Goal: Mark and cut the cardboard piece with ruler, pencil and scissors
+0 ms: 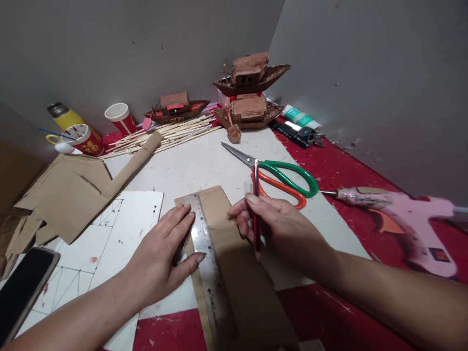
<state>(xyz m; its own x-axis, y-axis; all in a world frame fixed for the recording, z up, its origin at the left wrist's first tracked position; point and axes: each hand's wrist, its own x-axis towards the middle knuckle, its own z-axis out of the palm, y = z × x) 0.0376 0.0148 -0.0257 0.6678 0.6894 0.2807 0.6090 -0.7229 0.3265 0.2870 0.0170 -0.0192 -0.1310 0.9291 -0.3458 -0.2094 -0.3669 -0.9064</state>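
A long strip of brown cardboard [243, 263] lies in front of me, running toward the lower edge of the view. Along its left side rests a metal ruler [203, 239]. My left hand [170, 248] lies over the ruler's left edge, fingers and thumb spread and pressing down. Above the cardboard's right edge, my right hand [278, 224] grips a dark pencil with red stripes [256, 209], its sharpened tip pointing down. Just beyond that hand are scissors [270, 170] with one green and one orange handle.
Right: a pink glue gun [413, 219]. Left: cardboard pieces [76, 195], a drawn plan [124, 234] and a phone [27, 292]. At the back stand model boats [248, 114], wooden sticks [171, 132], paper cups [122, 119], a yellow bottle [73, 119] and a green-white tube [300, 117].
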